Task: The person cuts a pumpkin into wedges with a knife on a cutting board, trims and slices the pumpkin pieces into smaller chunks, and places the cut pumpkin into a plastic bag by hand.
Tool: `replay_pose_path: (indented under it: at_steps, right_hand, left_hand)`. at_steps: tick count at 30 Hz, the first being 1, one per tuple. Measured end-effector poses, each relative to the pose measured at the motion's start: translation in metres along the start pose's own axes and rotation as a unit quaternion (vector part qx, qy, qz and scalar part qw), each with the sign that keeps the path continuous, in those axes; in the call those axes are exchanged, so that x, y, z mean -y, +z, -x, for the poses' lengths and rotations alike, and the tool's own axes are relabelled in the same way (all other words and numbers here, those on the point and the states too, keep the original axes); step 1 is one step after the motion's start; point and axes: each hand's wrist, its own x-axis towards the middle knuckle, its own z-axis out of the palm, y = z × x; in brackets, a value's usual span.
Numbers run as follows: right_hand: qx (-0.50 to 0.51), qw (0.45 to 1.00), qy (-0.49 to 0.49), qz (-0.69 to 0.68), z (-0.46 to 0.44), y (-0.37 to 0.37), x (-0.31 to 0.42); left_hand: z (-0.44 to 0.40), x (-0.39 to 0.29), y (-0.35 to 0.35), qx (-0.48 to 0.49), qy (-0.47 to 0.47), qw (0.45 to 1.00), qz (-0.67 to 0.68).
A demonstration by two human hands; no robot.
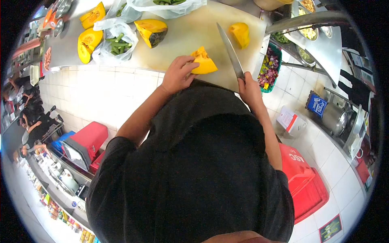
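My left hand (180,73) is closed around the left side of a pumpkin piece (205,65), which rests near the front edge of the cutting board (192,34). In my right hand (250,90) is the handle of a large kitchen knife (231,50). Its long blade points away from me, apart from the piece. Beyond the blade, a smaller pumpkin chunk (240,34) lies on the right of the board. A pumpkin wedge (152,31) with dark patchy skin sits on the board's left part.
Left of the board are more pumpkin wedges (90,43) and a plastic bag (117,42) of green pods. A green crate (270,67) of purple and yellow scraps stands below the table's right side. Red bins (302,182) are on the floor behind; several people are far left.
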Motion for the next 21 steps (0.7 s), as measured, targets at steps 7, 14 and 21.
replay_pose_path:
  at_steps: [7,14,21]
  right_hand:
    - [0.014,0.998,-0.037,-0.042,0.011,0.010,-0.002]
    - [-0.003,1.000,-0.018,-0.006,0.009,0.001,0.034]
    - [-0.044,0.996,-0.072,0.032,0.009,-0.003,0.074]
  left_hand:
    - [0.035,0.006,0.008,0.024,-0.050,0.998,-0.008]
    - [-0.007,-0.004,0.033,0.002,-0.049,0.999,0.000]
    - [-0.017,-0.015,0.033,-0.004,-0.066,0.997,0.048]
